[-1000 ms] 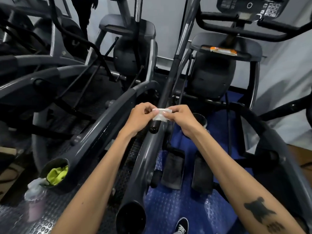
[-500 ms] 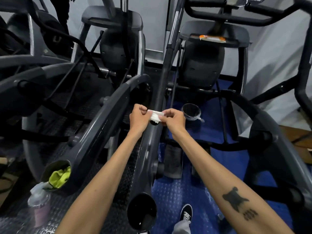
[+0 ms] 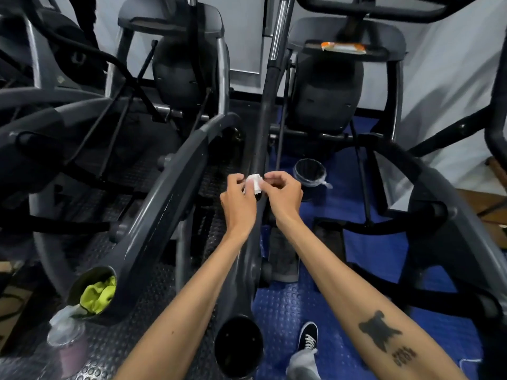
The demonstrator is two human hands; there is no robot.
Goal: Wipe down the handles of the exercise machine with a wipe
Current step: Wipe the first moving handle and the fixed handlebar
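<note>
A small white wipe (image 3: 253, 183), crumpled, sits between my two hands at the middle of the view. My left hand (image 3: 238, 198) pinches its left side and my right hand (image 3: 282, 193) pinches its right side. The wipe is held just in front of the lower end of a long dark handle bar (image 3: 262, 111) that rises toward the top centre, black grip below and chrome tube above. Whether the wipe touches the bar I cannot tell. Both forearms reach in from the bottom.
A curved grey machine arm (image 3: 164, 193) runs along the left, ending in a cup holder with a yellow-green cloth (image 3: 98, 293). A spray bottle (image 3: 65, 344) stands bottom left. A small lined bin (image 3: 309, 174) sits on the blue mat. An orange wipe packet (image 3: 344, 47) lies on the machine ahead.
The wipe has gone from a flat fold stretched between my hands to a bunched wad. My hands stay together at the bar's lower end while the view tilts down.
</note>
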